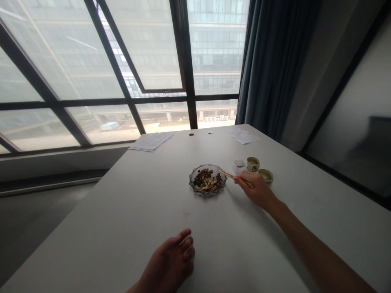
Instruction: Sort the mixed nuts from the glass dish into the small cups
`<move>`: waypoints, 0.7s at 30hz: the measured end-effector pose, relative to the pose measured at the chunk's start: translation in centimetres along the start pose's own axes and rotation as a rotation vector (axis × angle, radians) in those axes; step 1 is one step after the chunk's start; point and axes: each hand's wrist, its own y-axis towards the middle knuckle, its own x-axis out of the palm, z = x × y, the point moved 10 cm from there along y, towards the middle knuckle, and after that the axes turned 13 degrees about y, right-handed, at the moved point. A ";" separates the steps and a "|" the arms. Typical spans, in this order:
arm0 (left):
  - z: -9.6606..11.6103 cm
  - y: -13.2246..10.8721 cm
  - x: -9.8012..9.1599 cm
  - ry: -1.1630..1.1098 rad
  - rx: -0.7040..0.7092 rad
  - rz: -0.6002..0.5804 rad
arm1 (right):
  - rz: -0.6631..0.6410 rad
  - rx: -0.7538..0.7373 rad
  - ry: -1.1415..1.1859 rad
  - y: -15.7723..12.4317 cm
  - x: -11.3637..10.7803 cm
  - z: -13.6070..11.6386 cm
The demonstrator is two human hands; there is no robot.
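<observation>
**Slim Tan Wooden-Looking Chopsticks (226, 173) Angle Over Scalloped Clear-Glass Dish (192, 181)**

Right of centre in the frame, the right hand (255, 188) holds the chopsticks with its fingers closed about their rear portion, the tips over the right edge of the dish at centre. The left hand (174, 260), at the bottom, grips nothing, its fingers loosely curled. The chopsticks look light and stiff, best held well back from the tips. The small, brown-and-cream, dry-looking pieces (207, 182) heaped in the dish seem light and apt to slip (whether any is pinched cannot be told). The glass, probably heavier and breakable, suits a hold at its rim.
</observation>
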 end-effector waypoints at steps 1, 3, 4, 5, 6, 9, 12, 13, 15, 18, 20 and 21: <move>0.0 0.0 0.0 0.000 0.001 -0.003 | -0.017 0.002 -0.011 0.0 0.0 -0.1; 0.0 -0.1 0.0 0.001 0.002 -0.006 | -0.051 0.007 -0.034 0.0 0.3 -0.1; 0.0 -0.1 0.1 0.003 -0.001 -0.008 | -0.062 0.009 -0.045 0.0 0.4 -0.1; 0.0 -0.1 0.1 0.003 -0.001 -0.006 | -0.070 0.011 -0.056 0.0 0.6 0.0; 0.0 -0.1 0.1 0.002 0.000 -0.006 | -0.076 0.012 -0.067 -0.1 0.8 0.0; 0.0 -0.1 0.2 0.001 0.006 -0.005 | -0.106 0.017 -0.090 -0.2 1.4 0.3; 0.1 0.1 0.2 0.004 0.002 -0.008 | -0.142 0.016 -0.096 -0.3 1.8 0.5; 0.1 0.1 0.2 0.004 0.001 -0.007 | -0.152 0.013 -0.096 -0.3 1.9 0.5; 0.1 0.2 0.1 0.002 -0.001 -0.009 | -0.167 0.005 -0.098 -0.3 1.9 0.3; 0.1 0.2 -0.1 -0.001 0.002 -0.010 | -0.166 0.005 -0.103 -0.3 1.6 0.2; 0.0 0.1 -0.2 -0.002 0.003 -0.007 | -0.163 0.006 -0.101 -0.3 1.6 0.2; 0.0 0.1 -0.2 -0.001 0.003 -0.006 | -0.168 0.003 -0.098 -0.3 1.6 0.3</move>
